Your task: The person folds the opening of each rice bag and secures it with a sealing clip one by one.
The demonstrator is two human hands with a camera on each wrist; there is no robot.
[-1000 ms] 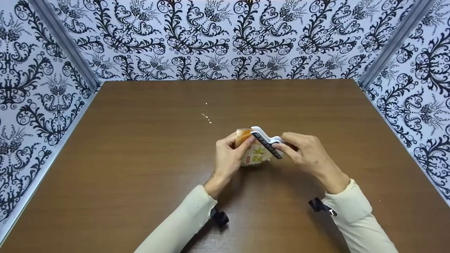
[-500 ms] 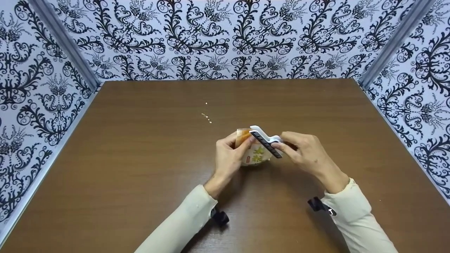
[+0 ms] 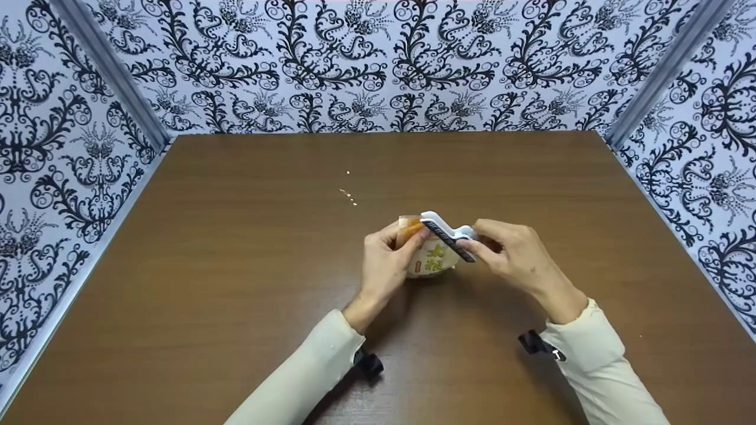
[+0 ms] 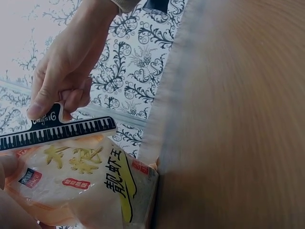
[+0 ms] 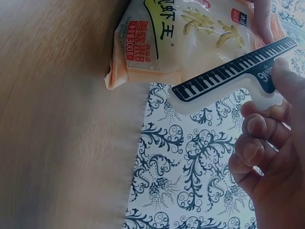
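A plastic food bag [image 3: 434,261] with orange edges and gold lettering stands upright on the table, its top bunched. My left hand [image 3: 383,265] pinches the bag's upper part between thumb and fingers. In my right hand [image 3: 522,260] is a wide bag clip [image 3: 447,237], white with a piano-key strip, its handle pinched by thumb and fingers. In the left wrist view the clip [image 4: 71,132] lies along the upper edge of the bag [image 4: 102,183]. From the right wrist, the clip's jaws [image 5: 228,71] slant in front of the bag [image 5: 190,40].
Several small pale crumbs [image 3: 348,196] lie on the brown wooden table [image 3: 236,248] beyond the hands. Patterned walls [image 3: 378,65] enclose the back and both sides. Black wrist cameras [image 3: 370,366] sit below both cuffs.
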